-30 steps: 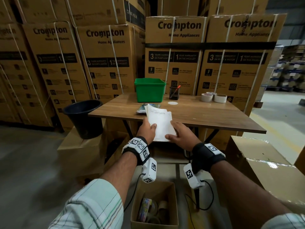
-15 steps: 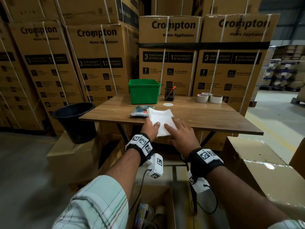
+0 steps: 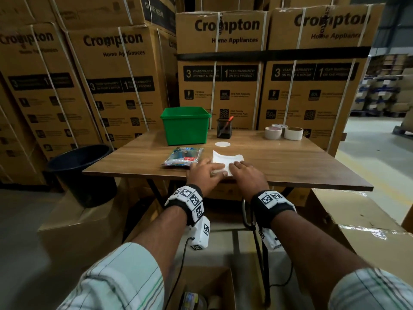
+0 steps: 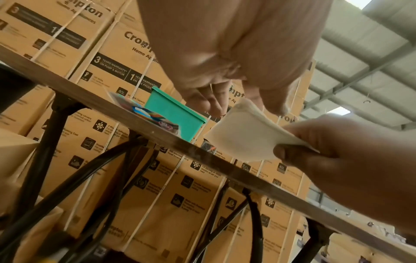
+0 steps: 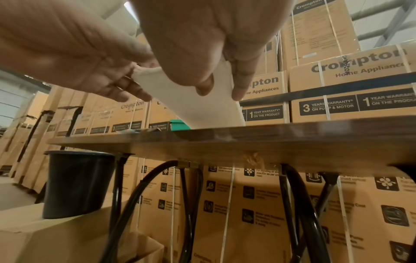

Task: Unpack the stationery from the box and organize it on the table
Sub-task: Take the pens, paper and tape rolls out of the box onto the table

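A white stack of papers (image 3: pixel 228 158) lies tilted at the table's (image 3: pixel 301 166) front edge, its far end on the wood and its near end raised. My left hand (image 3: pixel 206 172) pinches the near left corner and my right hand (image 3: pixel 240 172) pinches the near right side. In the left wrist view the stack of papers (image 4: pixel 245 135) sits between the right thumb below and the fingers above. The right wrist view shows the papers (image 5: pixel 193 106) touching the tabletop. An open cardboard box (image 3: pixel 201 287) with more stationery stands on the floor below my arms.
Left of the papers lies a packet of pens (image 3: pixel 183 156). Behind stand a green bin (image 3: pixel 185 126), a mesh pen holder (image 3: pixel 224 129), a white disc (image 3: pixel 222 144) and tape rolls (image 3: pixel 283 132). A black bucket (image 3: pixel 82 171) sits at the left. Stacked cartons surround the table.
Both hands have carried the papers forward and down from above the table's front edge until the far end rests on the tabletop beside the pen packet.
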The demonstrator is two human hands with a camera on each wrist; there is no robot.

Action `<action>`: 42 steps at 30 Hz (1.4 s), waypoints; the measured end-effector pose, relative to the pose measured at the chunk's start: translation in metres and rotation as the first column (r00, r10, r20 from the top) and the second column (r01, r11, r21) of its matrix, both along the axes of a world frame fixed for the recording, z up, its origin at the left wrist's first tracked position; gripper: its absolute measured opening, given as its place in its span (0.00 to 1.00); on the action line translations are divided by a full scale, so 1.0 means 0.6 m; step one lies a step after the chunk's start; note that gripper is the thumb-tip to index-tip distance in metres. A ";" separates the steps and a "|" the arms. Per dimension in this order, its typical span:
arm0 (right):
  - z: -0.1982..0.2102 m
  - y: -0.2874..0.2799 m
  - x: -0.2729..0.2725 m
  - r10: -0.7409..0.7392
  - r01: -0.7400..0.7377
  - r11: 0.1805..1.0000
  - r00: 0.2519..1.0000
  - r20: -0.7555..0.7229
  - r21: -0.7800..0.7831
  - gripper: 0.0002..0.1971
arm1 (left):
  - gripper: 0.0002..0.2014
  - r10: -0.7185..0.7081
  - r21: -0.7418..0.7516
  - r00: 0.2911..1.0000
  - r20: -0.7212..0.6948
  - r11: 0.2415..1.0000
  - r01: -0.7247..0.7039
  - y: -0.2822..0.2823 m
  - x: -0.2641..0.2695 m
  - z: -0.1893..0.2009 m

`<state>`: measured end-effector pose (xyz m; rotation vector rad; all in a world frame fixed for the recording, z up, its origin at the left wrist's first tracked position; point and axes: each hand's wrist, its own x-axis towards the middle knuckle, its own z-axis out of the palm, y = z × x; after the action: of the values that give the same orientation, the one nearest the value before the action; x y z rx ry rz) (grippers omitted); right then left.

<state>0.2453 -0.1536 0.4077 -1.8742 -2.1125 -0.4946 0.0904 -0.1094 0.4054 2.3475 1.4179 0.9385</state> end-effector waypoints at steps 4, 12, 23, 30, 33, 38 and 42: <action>-0.016 0.051 0.017 -0.011 0.013 0.997 1.000 0.024 -0.080 0.14 | 0.17 0.040 0.005 0.983 -0.179 0.999 -0.040 0.030 0.014 -0.018; -0.043 0.065 0.051 0.034 -0.057 0.994 0.971 -0.235 -0.095 0.20 | 0.16 0.064 0.027 0.975 -0.214 0.998 -0.060 0.079 0.037 -0.026; -0.037 0.069 0.035 -0.022 0.011 0.999 0.972 -0.233 -0.051 0.19 | 0.19 0.071 -0.024 0.952 -0.297 0.996 -0.081 0.087 0.042 -0.042; -0.043 0.029 0.022 0.093 -0.090 0.996 0.962 -0.258 0.026 0.21 | 0.18 0.032 0.160 0.993 -0.111 0.987 -0.014 0.045 0.003 -0.034; -0.088 -0.006 -0.005 0.143 -0.091 0.974 0.957 -0.251 0.206 0.10 | 0.11 0.097 0.290 0.995 0.034 0.951 -0.103 0.013 -0.034 -0.058; -0.199 -0.032 -0.052 0.084 -0.138 0.953 0.975 -0.205 -0.270 0.12 | 0.11 -0.029 -0.210 0.959 -0.282 0.977 -0.032 -0.016 -0.082 -0.173; -0.302 -0.034 -0.096 0.022 -0.117 0.725 0.989 -0.146 -0.679 0.14 | 0.13 -0.138 -0.429 0.907 -0.398 0.902 -0.051 -0.032 -0.117 -0.284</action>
<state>0.1876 -0.1740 0.2268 -2.0704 -2.4652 0.5150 0.0202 -0.1289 0.2353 2.2931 1.5135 0.0660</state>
